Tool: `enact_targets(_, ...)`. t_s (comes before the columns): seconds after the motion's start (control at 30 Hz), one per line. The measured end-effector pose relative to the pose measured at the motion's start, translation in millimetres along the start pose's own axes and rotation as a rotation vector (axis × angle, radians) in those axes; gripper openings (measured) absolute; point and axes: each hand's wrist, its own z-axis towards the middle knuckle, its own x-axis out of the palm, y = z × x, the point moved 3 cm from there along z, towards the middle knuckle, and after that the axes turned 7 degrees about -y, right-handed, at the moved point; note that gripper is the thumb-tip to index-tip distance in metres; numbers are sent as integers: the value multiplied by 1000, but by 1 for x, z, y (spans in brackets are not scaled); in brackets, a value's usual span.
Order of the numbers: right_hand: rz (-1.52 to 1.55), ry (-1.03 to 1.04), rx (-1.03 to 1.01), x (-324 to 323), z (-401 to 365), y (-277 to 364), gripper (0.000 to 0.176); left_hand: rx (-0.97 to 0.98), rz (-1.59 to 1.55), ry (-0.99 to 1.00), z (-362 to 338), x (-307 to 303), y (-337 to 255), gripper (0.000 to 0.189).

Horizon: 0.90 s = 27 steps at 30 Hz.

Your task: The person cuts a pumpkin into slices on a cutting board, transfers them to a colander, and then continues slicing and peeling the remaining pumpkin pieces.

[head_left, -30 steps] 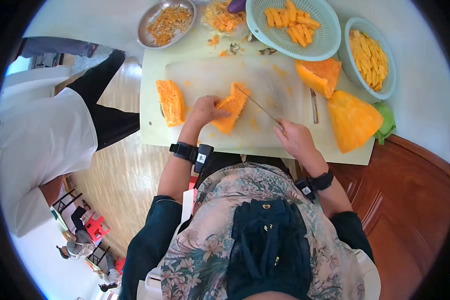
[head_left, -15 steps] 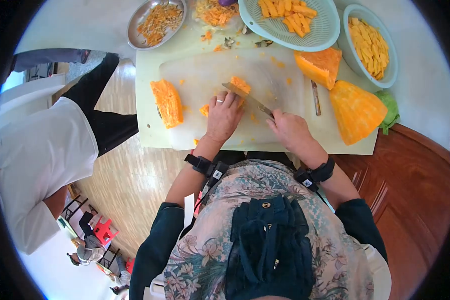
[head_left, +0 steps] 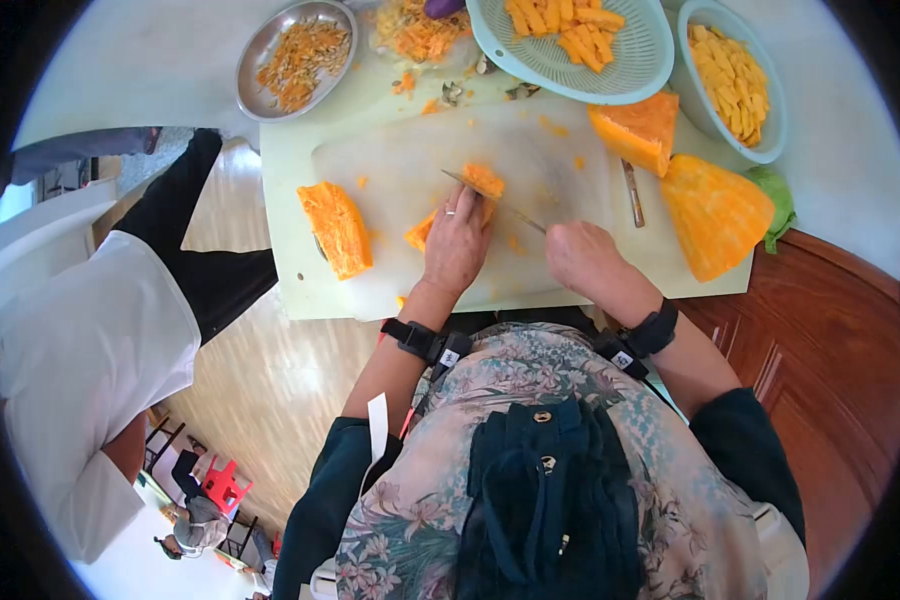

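My right hand [head_left: 585, 256] is closed round the handle of a knife [head_left: 528, 221], its blade reaching up and left across a piece of orange pumpkin. My left hand [head_left: 457, 246] presses down on that pumpkin piece [head_left: 418, 236] with curled fingers, a ring on one of them, the fingertips close beside the blade. A pumpkin end [head_left: 486, 179] shows on the far side of the blade. All this lies on a whitish cutting board [head_left: 370, 150]. A larger pumpkin chunk [head_left: 334, 230] rests at the board's left.
Two big pumpkin pieces [head_left: 716, 215] and a second knife [head_left: 633, 195] lie to the right. At the back stand a green colander [head_left: 490, 52] with pumpkin strips, a pale bowl [head_left: 778, 120] of yellow pieces and a metal bowl [head_left: 248, 82] of seeds. A person in white [head_left: 100, 320] stands left.
The knife has turned in my right hand, its blade now seen more edge-on. My left hand stays on the pumpkin piece. The whole view has shifted slightly.
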Motion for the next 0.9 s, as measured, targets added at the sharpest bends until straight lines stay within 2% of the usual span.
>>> enact_targets(0.1,0,85,15,11,19,3,17,16,-9,0,-2,2,2,48)
enact_targets(0.23,-22,100,-5,23,45,10,17,35,37,-21,-3,6,4,47)
enact_targets(0.3,77,-34,-4,28,57,15,18,56,57,-28,-8,7,2,47)
enact_targets(0.37,54,-22,41,25,60,19,18,42,4,-36,-2,6,3,46)
enact_targets(0.5,37,33,152,20,56,23,18,58,-4,-113,-4,2,2,45)
enact_targets(0.67,129,-38,94,21,52,12,20,-3,-161,-147,-6,-11,4,43)
enact_targets(0.8,141,-133,72,7,28,11,28,61,-86,-207,-15,-22,8,41)
enact_targets(0.9,87,-115,70,8,8,14,27,42,-141,-183,-20,-21,10,38)
